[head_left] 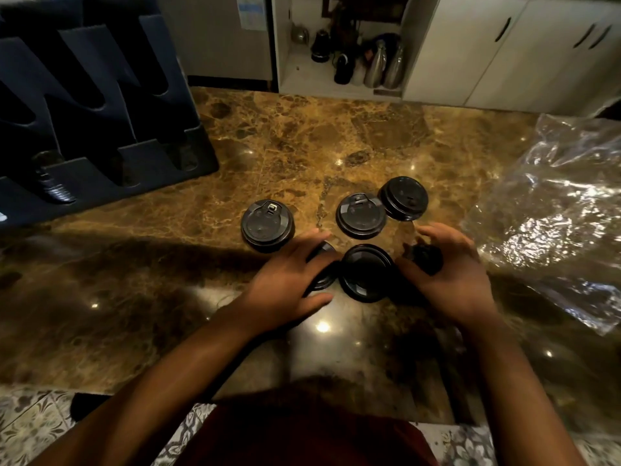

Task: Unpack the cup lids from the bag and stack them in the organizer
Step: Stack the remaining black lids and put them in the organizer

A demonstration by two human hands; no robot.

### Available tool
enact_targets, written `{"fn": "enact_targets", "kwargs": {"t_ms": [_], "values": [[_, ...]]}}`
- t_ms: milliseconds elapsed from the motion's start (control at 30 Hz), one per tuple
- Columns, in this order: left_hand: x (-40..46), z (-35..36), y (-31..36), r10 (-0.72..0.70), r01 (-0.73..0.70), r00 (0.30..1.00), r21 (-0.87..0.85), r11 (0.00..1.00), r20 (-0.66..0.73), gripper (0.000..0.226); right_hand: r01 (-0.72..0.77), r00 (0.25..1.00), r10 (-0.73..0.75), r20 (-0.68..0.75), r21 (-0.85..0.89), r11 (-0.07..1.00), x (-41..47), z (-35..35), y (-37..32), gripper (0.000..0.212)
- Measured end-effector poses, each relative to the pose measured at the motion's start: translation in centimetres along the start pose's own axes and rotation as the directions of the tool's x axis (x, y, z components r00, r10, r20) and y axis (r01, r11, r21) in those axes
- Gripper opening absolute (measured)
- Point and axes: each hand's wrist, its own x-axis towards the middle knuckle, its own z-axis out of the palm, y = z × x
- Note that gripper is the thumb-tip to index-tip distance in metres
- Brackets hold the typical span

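Observation:
Several black cup lids lie on the brown marble counter (336,136). One lid (267,225) lies left of centre, one (361,215) in the middle, and a small stack (403,197) just right of it. A lid (366,272) lies between my hands. My left hand (289,280) lies over another lid (324,274), fingers around its edge. My right hand (450,274) grips a lid (425,258), which is blurred. The dark blue organizer (100,129) stands at the far left, with a few lids (55,188) in its front left slot. The clear plastic bag (554,213) lies at the right.
Beyond the counter's far edge is an open white cabinet (339,68) with metal flasks and dark jugs, and shut white doors to its right. Patterned floor tiles show below the counter's near edge.

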Motion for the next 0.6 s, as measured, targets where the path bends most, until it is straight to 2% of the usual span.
{"fn": "enact_targets", "kwargs": {"t_ms": [100,300,433,600], "values": [[0.1,0.0,0.3,-0.023,0.024,0.999,-0.024,0.999,0.027,0.069,-0.083,0.993,0.084,0.08,-0.017,0.996,-1.2,-0.2,1.3,0.071],[0.3,0.3,0.5,-0.057,0.057,0.998,-0.038,0.998,0.013,0.063,-0.045,0.996,0.045,0.074,0.01,0.999,-3.2,0.4,2.5,0.088],[0.2,0.7,0.2,-0.054,0.053,0.998,-0.028,0.998,-0.023,0.061,-0.044,0.999,0.044,-0.007,0.04,0.998,-3.4,1.0,2.8,0.084],[0.1,0.6,0.3,-0.125,0.124,0.992,0.031,0.992,0.011,0.067,-0.085,0.993,0.101,-0.067,0.205,0.975,-3.3,1.1,2.5,0.067]]}}
